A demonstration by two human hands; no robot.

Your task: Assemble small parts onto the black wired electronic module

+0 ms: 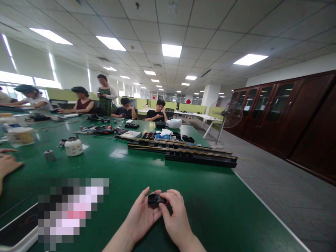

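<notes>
A small black part (154, 200) is between my two hands above the green table (126, 180), near its front edge. My left hand (143, 215) is turned palm up under the part, its fingers around the far and near sides. My right hand (174, 213) pinches the part's right end between thumb and fingers. A thin wire or thread shows at the part's top left. The part's fine details are too small to make out.
Long black rails (201, 159) with thin rods lie across the table ahead. Beyond them are tools and a box of parts (162, 136). A white jar (74, 146) and grey cylinder (49, 155) stand left. Another person's hand (9, 164) is at far left.
</notes>
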